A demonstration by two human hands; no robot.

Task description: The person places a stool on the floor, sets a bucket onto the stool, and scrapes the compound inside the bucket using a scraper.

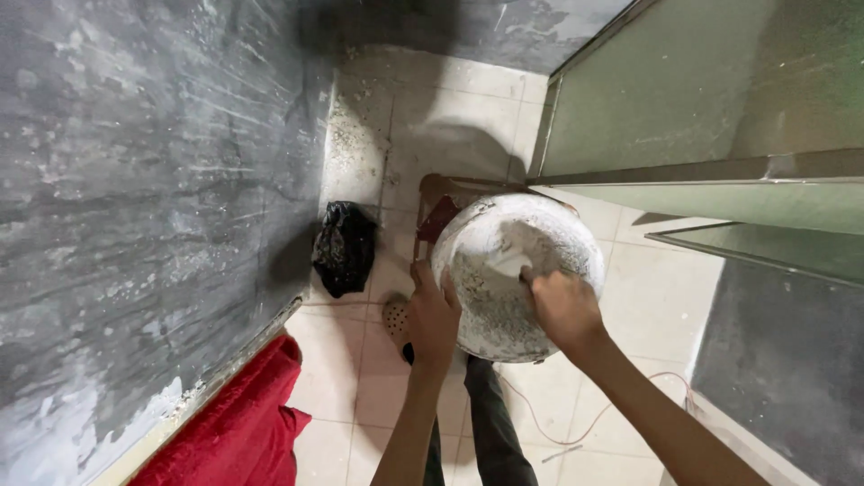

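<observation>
A round white bucket (540, 225), crusted inside with white plaster or putty, sits on a reddish-brown stool (436, 202) on the tiled floor. My left hand (434, 315) grips the bucket's near left rim. My right hand (562, 306) reaches inside from the near right, closed on a flat tool whose white-coated blade (511, 263) lies in the white paste. The tool's handle is hidden in my fist.
A grey plastered wall (135, 207) fills the left side. A black plastic bag (344, 247) lies on the floor by it. Red cloth (238, 427) is at the lower left. Green metal door panels (702, 108) stand at the right. A thin cord (576, 432) trails across the tiles.
</observation>
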